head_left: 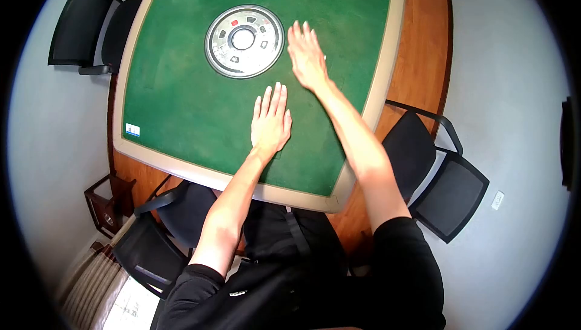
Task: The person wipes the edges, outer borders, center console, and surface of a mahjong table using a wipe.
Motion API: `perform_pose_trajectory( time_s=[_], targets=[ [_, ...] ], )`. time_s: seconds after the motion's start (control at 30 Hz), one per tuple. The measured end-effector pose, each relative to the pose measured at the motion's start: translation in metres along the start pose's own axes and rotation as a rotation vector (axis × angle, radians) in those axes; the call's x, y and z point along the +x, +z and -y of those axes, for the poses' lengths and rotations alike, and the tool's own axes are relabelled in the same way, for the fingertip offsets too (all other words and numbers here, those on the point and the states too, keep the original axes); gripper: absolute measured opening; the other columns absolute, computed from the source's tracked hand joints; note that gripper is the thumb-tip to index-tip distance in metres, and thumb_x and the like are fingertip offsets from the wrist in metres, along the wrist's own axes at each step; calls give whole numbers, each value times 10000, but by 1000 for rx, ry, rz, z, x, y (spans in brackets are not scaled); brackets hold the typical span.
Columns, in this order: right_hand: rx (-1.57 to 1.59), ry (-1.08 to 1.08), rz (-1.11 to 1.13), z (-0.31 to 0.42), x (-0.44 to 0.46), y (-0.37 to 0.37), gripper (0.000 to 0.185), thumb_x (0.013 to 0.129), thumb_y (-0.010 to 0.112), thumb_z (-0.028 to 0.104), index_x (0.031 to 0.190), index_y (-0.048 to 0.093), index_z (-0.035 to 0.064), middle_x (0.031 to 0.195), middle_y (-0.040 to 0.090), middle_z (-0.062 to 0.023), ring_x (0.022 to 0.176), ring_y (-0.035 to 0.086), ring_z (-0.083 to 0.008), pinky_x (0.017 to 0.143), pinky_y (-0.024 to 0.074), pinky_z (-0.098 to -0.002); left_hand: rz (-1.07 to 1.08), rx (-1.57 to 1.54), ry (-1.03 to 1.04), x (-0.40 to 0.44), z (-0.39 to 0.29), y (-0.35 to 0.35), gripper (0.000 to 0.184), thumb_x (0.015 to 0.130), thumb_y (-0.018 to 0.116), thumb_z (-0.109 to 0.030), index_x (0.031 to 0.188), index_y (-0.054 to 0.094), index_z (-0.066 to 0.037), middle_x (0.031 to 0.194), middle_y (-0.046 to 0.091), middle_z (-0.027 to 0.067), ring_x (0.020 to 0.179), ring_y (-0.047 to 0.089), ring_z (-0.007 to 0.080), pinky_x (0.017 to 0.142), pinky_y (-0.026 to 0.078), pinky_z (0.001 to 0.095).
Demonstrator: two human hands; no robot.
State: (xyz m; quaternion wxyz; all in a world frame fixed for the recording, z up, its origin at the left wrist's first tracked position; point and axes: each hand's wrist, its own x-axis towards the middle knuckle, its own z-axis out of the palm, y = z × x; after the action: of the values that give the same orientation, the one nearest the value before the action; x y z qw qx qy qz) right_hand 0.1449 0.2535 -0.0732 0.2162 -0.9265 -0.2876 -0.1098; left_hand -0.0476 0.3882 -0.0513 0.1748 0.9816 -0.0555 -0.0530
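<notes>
My left hand (270, 119) is over the green felt of a square table (181, 106), palm down, fingers stretched out and pointing away from me. It holds nothing. Farther out and to the right is my right hand (307, 55), also palm down with its fingers extended and slightly apart. A small white bit shows at its right edge, too small to make out. Just left of my right hand sits a round silver console (244, 67) with a dark rim, a clear centre dome and several buttons, one of them red. Neither hand touches the console.
A beige rim (394, 39) frames the table. Black chairs stand at the left (75, 27), right (451, 197) and lower left (148, 251). A small white-and-blue label (132, 129) lies on the felt's left corner. A dark wooden stand (112, 203) is at lower left.
</notes>
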Motion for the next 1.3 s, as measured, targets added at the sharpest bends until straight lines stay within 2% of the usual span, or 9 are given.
perform_pose_trajectory(
  time_s=[0.1, 0.23, 0.3, 0.4, 0.5, 0.73, 0.97, 1.13, 1.3],
  targets=[
    [130, 33, 97, 45, -57, -20, 575, 1096, 561, 139, 1610, 446, -93, 1700, 420, -323, 1604, 369, -503, 1352, 283, -569, -126, -57, -64, -1, 2, 9, 733, 1123, 492, -318, 1758, 250, -43, 1835, 260, 129, 1694, 247, 308, 1382, 194, 484],
    [237, 83, 267, 82, -116, -41, 607, 1104, 536, 152, 1654, 407, -71, 1756, 366, -271, 1642, 323, -455, 1364, 267, -535, -104, -21, -90, -4, 6, 8, 703, 1137, 477, -305, 1747, 269, -27, 1828, 274, 144, 1697, 246, 284, 1385, 188, 474],
    [251, 49, 256, 85, -117, -48, 616, 1105, 526, 161, 1666, 396, -56, 1764, 363, -252, 1642, 323, -453, 1370, 242, -541, -90, -11, -70, -5, 16, -1, 683, 1141, 471, -298, 1750, 284, -53, 1828, 282, 118, 1694, 251, 273, 1384, 193, 474],
    [64, 30, 211, 63, -78, -32, 671, 1073, 554, 143, 1691, 366, -40, 1764, 363, -253, 1647, 314, -457, 1371, 203, -583, -38, 67, 25, -7, 25, -8, 687, 1137, 470, -306, 1763, 278, -103, 1829, 289, 70, 1684, 261, 282, 1382, 197, 475],
    [-118, 20, 138, 27, -13, -10, 636, 1078, 558, 128, 1666, 394, -49, 1746, 378, -269, 1634, 316, -490, 1353, 223, -617, 15, 50, 11, -4, 23, -13, 702, 1133, 451, -300, 1770, 248, -84, 1842, 250, 85, 1696, 228, 299, 1383, 183, 496],
    [-145, 190, -29, -37, 103, 26, 582, 1110, 535, 190, 1614, 435, -84, 1712, 408, -306, 1606, 344, -521, 1343, 254, -611, 14, 66, 20, -4, 26, -14, 731, 1120, 482, -314, 1768, 241, -76, 1837, 258, 85, 1677, 268, 300, 1378, 207, 486],
    [44, 61, 18, 32, -8, 4, 612, 1148, 513, 245, 1651, 394, -82, 1735, 367, -319, 1632, 320, -493, 1356, 259, -566, -44, 11, -13, -2, 28, -4, 720, 1129, 459, -302, 1760, 234, -40, 1835, 249, 139, 1700, 227, 283, 1389, 179, 466],
    [164, 70, 247, 98, -118, -43, 621, 1134, 523, 212, 1667, 378, -70, 1747, 364, -293, 1645, 311, -459, 1365, 249, -547, -41, 39, -16, -6, 29, -2, 703, 1138, 447, -282, 1765, 231, -50, 1840, 243, 134, 1708, 209, 269, 1393, 166, 452],
    [151, 58, 276, 93, -114, -46, 638, 1109, 544, 190, 1668, 376, -68, 1756, 352, -286, 1644, 303, -472, 1361, 244, -568, -19, -8, -23, -4, 28, -9, 694, 1132, 454, -256, 1759, 248, -39, 1832, 260, 151, 1703, 224, 290, 1386, 185, 471]
  ],
)
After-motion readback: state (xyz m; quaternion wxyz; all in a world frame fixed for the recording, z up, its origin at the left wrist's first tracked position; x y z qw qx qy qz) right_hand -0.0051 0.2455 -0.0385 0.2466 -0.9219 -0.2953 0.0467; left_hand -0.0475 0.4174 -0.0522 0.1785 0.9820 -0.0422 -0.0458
